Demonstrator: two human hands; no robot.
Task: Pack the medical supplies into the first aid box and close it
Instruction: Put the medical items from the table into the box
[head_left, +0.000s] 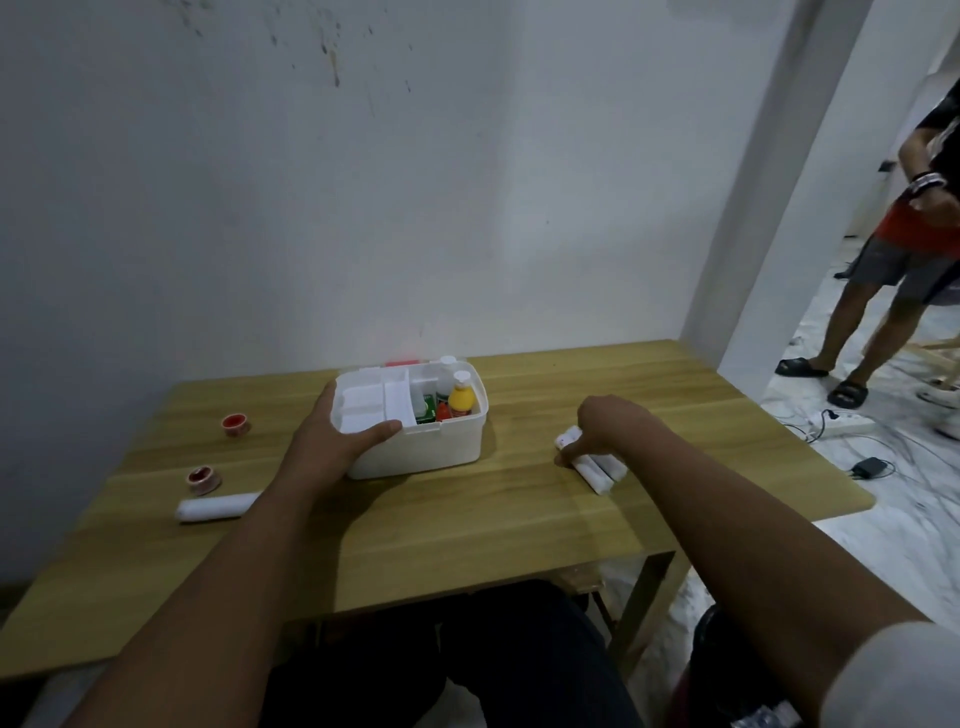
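Observation:
The white first aid box (447, 447) stands open in the middle of the wooden table (467, 530). Inside it are a white tray insert, a yellow bottle (461, 399) and other small bottles. My left hand (332, 441) grips the box's left front corner, thumb over the rim. My right hand (602, 423) closes on white bandage rolls (597, 470) lying to the right of the box. Another white bandage roll (215, 506) lies at the left, with two red tape rolls (236, 424) (204, 479) beyond it.
A white wall stands right behind the table. To the right, a person (904, 249) in sandals stands on the marble floor, near cables and a power strip (847, 426). The table's right edge is rounded.

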